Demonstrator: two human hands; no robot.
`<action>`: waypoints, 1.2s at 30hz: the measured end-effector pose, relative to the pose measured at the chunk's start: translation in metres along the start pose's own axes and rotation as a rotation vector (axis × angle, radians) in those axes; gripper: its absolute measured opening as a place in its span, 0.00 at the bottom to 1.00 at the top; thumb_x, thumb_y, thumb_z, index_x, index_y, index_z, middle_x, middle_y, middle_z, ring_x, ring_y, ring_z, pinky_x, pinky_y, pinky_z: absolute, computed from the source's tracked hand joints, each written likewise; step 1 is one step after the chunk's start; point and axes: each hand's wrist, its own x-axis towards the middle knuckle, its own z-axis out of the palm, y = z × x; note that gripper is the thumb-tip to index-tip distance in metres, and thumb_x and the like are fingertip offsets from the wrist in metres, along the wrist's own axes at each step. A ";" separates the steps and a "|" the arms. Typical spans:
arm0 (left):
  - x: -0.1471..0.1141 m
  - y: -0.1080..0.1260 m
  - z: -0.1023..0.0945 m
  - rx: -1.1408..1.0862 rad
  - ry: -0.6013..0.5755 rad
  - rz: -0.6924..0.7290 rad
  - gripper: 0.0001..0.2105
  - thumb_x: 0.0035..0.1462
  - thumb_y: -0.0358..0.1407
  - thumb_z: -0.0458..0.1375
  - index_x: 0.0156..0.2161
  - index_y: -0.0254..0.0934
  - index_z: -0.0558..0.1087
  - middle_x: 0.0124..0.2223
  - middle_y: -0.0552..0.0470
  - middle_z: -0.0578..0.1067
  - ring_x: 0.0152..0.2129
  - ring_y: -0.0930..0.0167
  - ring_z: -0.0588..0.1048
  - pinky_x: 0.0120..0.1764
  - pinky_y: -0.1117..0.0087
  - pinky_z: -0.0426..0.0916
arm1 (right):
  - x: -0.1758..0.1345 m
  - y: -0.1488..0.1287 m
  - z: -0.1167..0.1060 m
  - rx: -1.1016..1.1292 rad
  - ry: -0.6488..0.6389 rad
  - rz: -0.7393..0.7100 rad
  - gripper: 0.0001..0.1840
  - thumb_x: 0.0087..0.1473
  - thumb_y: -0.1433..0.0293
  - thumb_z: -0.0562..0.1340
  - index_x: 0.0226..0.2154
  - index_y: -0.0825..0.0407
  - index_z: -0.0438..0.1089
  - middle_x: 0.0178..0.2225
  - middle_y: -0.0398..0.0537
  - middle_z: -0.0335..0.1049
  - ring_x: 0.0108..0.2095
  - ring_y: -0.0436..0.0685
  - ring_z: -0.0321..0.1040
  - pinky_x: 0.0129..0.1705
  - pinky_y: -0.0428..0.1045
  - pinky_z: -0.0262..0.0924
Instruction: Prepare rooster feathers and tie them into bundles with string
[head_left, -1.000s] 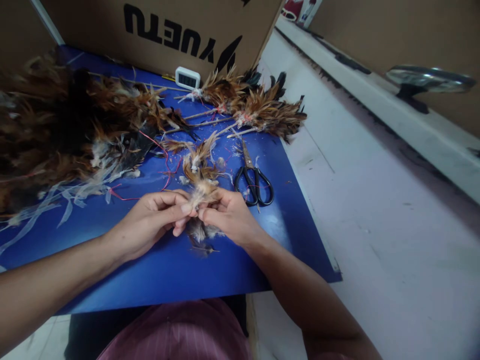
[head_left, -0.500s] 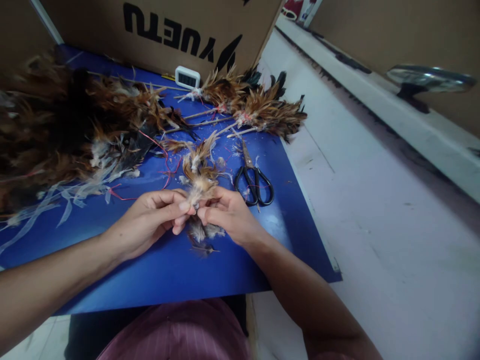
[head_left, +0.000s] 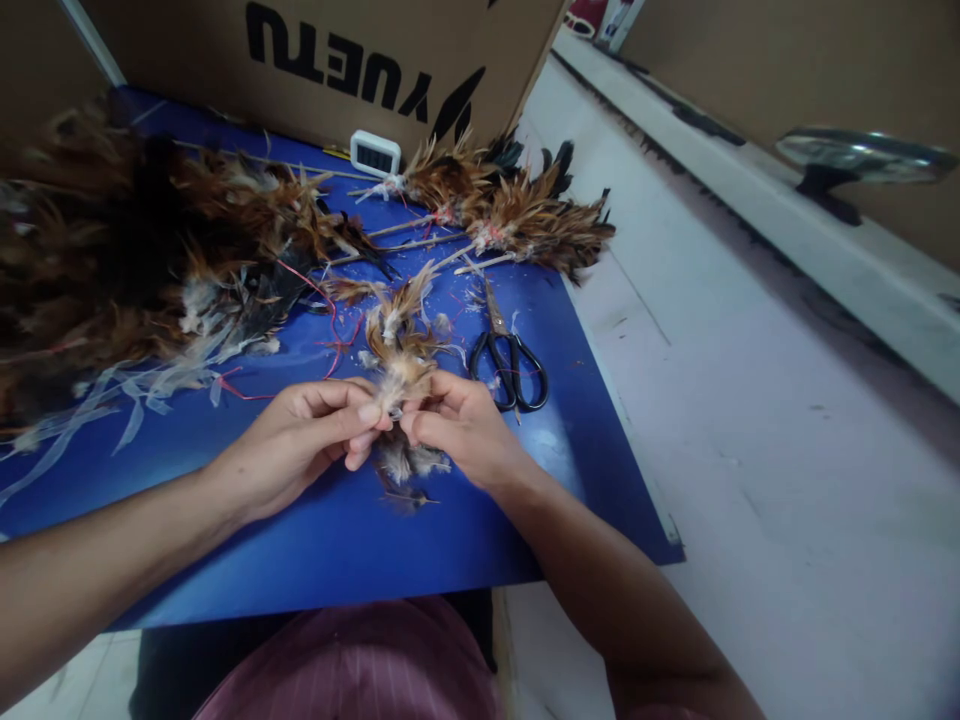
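My left hand pinches the base of a small bunch of brown and cream feathers between thumb and fingers. Close beside it, my right hand is closed in a pinch at the same base; what its fingertips hold is too small to make out. Grey fluffy feathers show on the blue surface just below my fingers. Black-handled scissors lie right of the bunch, blades pointing away. Red string lies loosely to the left of the bunch.
A large heap of brown and black feathers covers the left of the blue board. Several tied feather bundles on sticks lie at the back right. Behind stand a white digital timer and a cardboard box.
My right hand has shifted slightly to the right, its fingertips a little farther from my left thumb. The left hand and the bunch look unchanged.
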 end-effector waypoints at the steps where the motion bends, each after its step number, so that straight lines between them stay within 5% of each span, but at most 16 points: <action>1: 0.000 0.000 0.000 0.002 0.001 0.002 0.06 0.50 0.34 0.65 0.27 0.33 0.78 0.20 0.55 0.68 0.16 0.80 0.66 0.21 0.78 0.59 | 0.000 0.000 0.000 -0.012 0.005 0.001 0.05 0.38 0.75 0.62 0.23 0.53 0.65 0.21 0.37 0.63 0.22 0.44 0.60 0.27 0.44 0.55; 24: 0.001 -0.002 -0.001 -0.003 -0.003 0.011 0.06 0.51 0.33 0.65 0.26 0.32 0.77 0.21 0.56 0.67 0.15 0.82 0.63 0.19 0.80 0.58 | -0.002 -0.005 0.001 -0.050 -0.021 -0.015 0.06 0.41 0.73 0.64 0.27 0.53 0.67 0.24 0.39 0.65 0.24 0.45 0.61 0.28 0.45 0.57; 30: 0.002 0.000 -0.001 -0.019 0.001 -0.007 0.06 0.51 0.33 0.64 0.28 0.30 0.77 0.19 0.56 0.65 0.15 0.81 0.63 0.19 0.80 0.57 | 0.001 -0.001 -0.004 -0.031 0.019 -0.053 0.05 0.42 0.74 0.62 0.21 0.53 0.64 0.20 0.38 0.61 0.23 0.45 0.58 0.26 0.44 0.54; 36: 0.001 0.000 -0.001 -0.040 -0.032 -0.023 0.07 0.53 0.33 0.63 0.28 0.29 0.76 0.19 0.57 0.65 0.15 0.82 0.63 0.19 0.81 0.57 | 0.000 -0.002 0.000 -0.057 -0.039 -0.027 0.09 0.41 0.74 0.64 0.30 0.52 0.67 0.25 0.39 0.65 0.25 0.45 0.62 0.30 0.45 0.58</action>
